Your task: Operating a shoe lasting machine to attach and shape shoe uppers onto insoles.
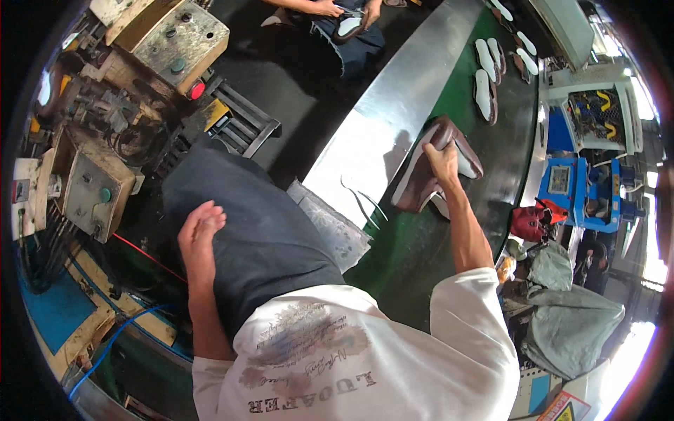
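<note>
Machinery is spread over the left of the frame, where a grimy box (83, 181) is fitted with a green button (105, 195). Right of it, at left of centre, the left hand (200, 235) is held above the dark trousers (260, 217); its fingers are loosely bent, nothing is gripped. A black stool (261, 135) is seen above. At the top centre, a shoe (349, 27) is handled by a co-worker. In the middle, a thin tool (360, 196) is laid at the lower end of the metal table (393, 98). Just right of centre, a brown shoe (415, 179) is held over the green belt (393, 266), the fingers of the right hand (444, 163) being clamped on it. At upper right, white-soled shoes (484, 95) are set along the belt. Farther right, a blue machine (593, 210) is placed above a grey cover (572, 330).
</note>
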Demonstrator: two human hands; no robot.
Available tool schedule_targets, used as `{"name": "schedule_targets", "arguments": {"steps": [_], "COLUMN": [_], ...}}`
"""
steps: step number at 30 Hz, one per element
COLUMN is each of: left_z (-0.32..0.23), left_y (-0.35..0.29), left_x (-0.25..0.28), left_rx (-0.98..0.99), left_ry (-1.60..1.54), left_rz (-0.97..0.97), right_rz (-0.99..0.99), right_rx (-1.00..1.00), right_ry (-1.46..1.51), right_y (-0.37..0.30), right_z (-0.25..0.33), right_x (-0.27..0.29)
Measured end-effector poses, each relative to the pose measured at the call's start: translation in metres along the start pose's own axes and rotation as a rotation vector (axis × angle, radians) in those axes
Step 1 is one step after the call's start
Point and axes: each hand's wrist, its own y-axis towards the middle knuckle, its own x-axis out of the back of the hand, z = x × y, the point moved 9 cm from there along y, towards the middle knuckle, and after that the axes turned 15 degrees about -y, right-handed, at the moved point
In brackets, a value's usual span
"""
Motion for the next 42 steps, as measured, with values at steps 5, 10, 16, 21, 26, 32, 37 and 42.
{"name": "schedule_targets", "arguments": {"steps": [5,10,16,21,26,32,37,42], "left_z": [0.027,0.038,-0.043,-0.094,-0.107,-0.127,-0.123,-0.12], "left_y": [0.014,0.018,0.045,-0.006,-0.009,-0.014,-0.004,-0.009], "left_x": [-0.12,-0.193,-0.034,0.009,0.025,0.034,0.029,0.024], "left_rx": [0.227,0.497,-0.122,-0.341,-0.369,-0.505,-0.494,-0.57], "left_ry": [-0.185,-0.709,-0.5,0.139,0.221,0.36,0.423,0.475], "left_rz": [0.337,0.468,0.127,0.117,0.067,0.028,-0.006,-0.117], "right_rz": [-0.139,-0.194,0.547,0.915,0.467,0.595,0.701,0.661], "right_rx": [0.184,0.157,-0.048,0.301,0.804,0.726,0.743,0.729], "right_ry": [0.261,1.17,1.316,0.955,0.464,0.574,0.487,0.472], "right_y": [-0.069,-0.183,-0.305,-0.35,-0.322,-0.317,-0.325,-0.326], "right_z": [0.159,0.246,0.268,0.345,0.483,0.495,0.494,0.491], "right_x": [0.11,0.092,-0.031,-0.069,-0.048,-0.063,-0.084,-0.082]}}
